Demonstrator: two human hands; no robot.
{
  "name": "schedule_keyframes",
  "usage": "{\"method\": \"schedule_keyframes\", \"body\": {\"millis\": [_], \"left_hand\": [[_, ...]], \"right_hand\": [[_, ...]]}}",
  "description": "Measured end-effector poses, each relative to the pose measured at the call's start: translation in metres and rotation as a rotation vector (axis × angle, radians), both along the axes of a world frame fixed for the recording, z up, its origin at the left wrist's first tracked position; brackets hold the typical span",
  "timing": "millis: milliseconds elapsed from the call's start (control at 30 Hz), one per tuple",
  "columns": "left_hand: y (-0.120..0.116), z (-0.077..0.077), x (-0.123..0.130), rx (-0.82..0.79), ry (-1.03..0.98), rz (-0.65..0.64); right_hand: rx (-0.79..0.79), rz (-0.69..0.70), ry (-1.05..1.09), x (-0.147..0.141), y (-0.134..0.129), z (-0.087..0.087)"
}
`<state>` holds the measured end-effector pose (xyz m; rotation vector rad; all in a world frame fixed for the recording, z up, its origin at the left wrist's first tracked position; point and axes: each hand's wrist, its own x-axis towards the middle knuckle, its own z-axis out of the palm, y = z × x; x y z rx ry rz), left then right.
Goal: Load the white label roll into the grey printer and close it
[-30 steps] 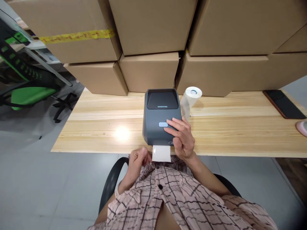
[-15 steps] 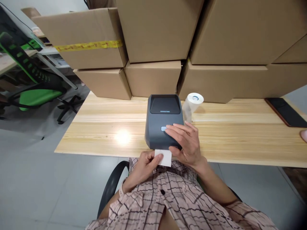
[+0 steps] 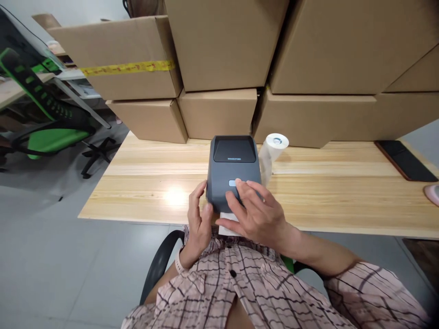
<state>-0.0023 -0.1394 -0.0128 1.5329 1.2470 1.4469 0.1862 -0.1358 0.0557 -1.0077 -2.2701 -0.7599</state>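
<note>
A dark grey label printer (image 3: 219, 176) stands near the table's front edge. A white paper label (image 3: 224, 230) sticks out of its front, partly covered by my right thumb. My right hand (image 3: 259, 214) lies over the printer's front, fingers spread, with a fingertip at the light button (image 3: 232, 183) on top. At the printer's left side is my left hand (image 3: 199, 219), fingers parted and holding nothing; its fingertips are at the casing. Behind the printer on the right stands a white label roll (image 3: 277, 140), its strip running down beside the printer.
Cardboard boxes (image 3: 219, 114) are stacked along the back of the wooden table (image 3: 137, 183). A dark phone (image 3: 404, 160) lies at the far right, with a pink object (image 3: 432, 194) near it. To the left, a green and black chair (image 3: 56, 135) stands on the floor.
My left hand has let go of the label and moved up to the printer's left side. The right hand has shifted left, its thumb now over the label.
</note>
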Motion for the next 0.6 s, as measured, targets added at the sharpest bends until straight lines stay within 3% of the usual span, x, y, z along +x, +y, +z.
{"method": "schedule_keyframes", "body": {"millis": [100, 200, 300, 367, 433, 533, 600], "left_hand": [[-0.002, -0.007, 0.003, -0.089, -0.020, -0.073], [-0.004, -0.011, 0.003, -0.102, 0.021, -0.093], [0.002, -0.005, 0.001, 0.001, 0.097, -0.080], [0.013, 0.005, -0.002, 0.089, 0.135, -0.071], [0.032, 0.017, -0.006, 0.172, 0.143, -0.081], [0.077, 0.033, -0.011, 0.292, 0.079, -0.088], [0.110, 0.037, -0.012, 0.283, 0.037, -0.095]], "right_hand": [[-0.222, 0.093, 0.437, 0.012, -0.003, -0.024], [-0.460, 0.051, 0.896, 0.020, -0.012, -0.054], [-0.575, 0.016, 1.067, 0.020, -0.019, -0.068], [-0.617, 0.027, 1.051, 0.021, -0.016, -0.062], [-0.561, 0.022, 0.971, 0.026, -0.004, -0.046], [-0.394, 0.040, 0.805, 0.036, 0.032, -0.014], [-0.284, 0.065, 0.736, 0.039, 0.064, 0.005]]}}
